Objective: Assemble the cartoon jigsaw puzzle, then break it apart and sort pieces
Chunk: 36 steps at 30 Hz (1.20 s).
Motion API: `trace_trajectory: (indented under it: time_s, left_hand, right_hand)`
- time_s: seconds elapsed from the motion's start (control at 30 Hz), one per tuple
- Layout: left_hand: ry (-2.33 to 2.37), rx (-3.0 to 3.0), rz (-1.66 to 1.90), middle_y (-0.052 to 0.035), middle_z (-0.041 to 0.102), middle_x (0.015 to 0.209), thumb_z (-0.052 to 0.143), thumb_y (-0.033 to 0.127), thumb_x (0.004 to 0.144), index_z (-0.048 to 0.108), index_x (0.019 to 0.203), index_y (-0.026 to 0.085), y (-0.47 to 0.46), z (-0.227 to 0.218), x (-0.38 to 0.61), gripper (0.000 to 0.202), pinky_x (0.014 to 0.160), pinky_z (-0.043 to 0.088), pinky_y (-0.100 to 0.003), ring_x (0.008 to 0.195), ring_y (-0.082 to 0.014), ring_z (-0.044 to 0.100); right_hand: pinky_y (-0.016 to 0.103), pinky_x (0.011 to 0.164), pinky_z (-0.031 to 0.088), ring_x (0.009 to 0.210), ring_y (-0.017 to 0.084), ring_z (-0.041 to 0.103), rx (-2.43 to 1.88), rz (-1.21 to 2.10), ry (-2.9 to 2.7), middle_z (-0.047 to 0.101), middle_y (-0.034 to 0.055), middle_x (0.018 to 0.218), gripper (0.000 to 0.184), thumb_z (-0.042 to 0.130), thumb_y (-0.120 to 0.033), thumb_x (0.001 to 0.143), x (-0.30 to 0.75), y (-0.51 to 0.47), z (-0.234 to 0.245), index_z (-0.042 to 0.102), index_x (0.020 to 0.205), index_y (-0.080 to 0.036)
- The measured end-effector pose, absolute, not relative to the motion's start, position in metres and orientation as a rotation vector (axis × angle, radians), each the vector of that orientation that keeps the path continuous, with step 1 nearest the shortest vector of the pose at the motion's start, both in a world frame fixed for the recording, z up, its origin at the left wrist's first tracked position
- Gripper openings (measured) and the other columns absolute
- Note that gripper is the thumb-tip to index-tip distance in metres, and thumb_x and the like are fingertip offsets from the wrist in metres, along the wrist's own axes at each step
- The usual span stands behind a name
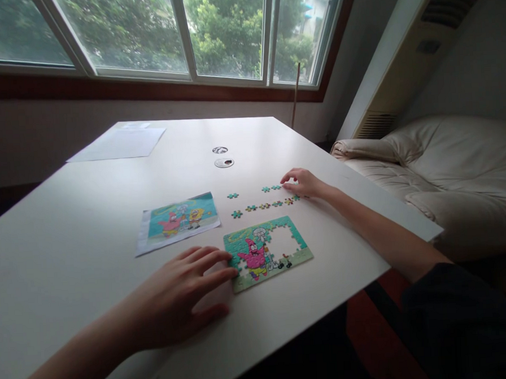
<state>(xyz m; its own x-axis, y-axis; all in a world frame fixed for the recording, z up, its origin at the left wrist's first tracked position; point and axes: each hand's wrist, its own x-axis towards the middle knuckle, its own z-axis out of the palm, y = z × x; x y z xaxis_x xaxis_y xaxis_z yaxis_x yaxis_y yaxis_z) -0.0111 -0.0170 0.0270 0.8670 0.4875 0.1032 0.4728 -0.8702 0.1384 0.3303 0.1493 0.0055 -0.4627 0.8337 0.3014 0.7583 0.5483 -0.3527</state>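
Observation:
A small cartoon jigsaw puzzle [268, 252] lies on the white table [89, 232], with a gap in its right half. My left hand [180, 295] rests flat beside it, fingers spread, fingertips touching the puzzle's left edge. Several loose teal puzzle pieces [262, 205] are scattered behind the puzzle. My right hand [304, 183] reaches over the far end of those pieces, fingers curled down onto them; whether it holds one is hidden. A printed reference picture [179, 220] of the same cartoon lies left of the pieces.
White paper sheets [119, 144] lie at the table's far left. Two round cable holes [223, 162] sit mid-table. A cream beanbag or cushion [447, 168] and a standing air conditioner [403, 57] are to the right. Windows [155, 30] run behind the table.

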Motion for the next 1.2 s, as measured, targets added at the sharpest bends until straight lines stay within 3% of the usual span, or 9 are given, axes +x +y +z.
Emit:
trace_trajectory:
  time_s: [0.4,0.77,1.2]
  left_hand:
    - [0.764,2.895,0.222,-0.0066,0.054,0.115,0.053,0.037,0.080,0.053,0.114,0.029,-0.016,0.026,-0.012,0.035,0.086,0.043,-0.041,0.103,-0.0253,0.051]
    - [0.764,2.895,0.252,-0.0064,0.055,0.114,0.054,0.036,0.079,0.053,0.112,0.029,-0.017,0.029,-0.010,0.034,0.085,0.043,-0.039,0.102,-0.0246,0.051]
    - [0.752,2.898,0.233,-0.0074,0.055,0.114,0.053,0.036,0.080,0.053,0.112,0.027,-0.016,0.029,-0.010,0.033,0.085,0.043,-0.040,0.102,-0.0252,0.051]
  right_hand:
    - [0.027,0.072,0.040,0.077,0.014,0.053,-1.200,0.354,-2.538,0.058,0.0064,0.089,0.025,0.058,-0.035,0.075,0.305,0.164,0.015,0.065,0.093,-0.019]
    - [0.028,0.069,0.040,0.082,0.018,0.052,-1.401,0.645,-2.601,0.059,0.0066,0.096,0.029,0.063,-0.033,0.066,0.288,0.168,0.027,0.063,0.090,-0.018]
    - [0.027,0.067,0.039,0.079,0.017,0.052,-1.386,0.555,-2.518,0.060,0.0056,0.092,0.026,0.064,-0.034,0.065,0.291,0.166,0.019,0.062,0.085,-0.018]
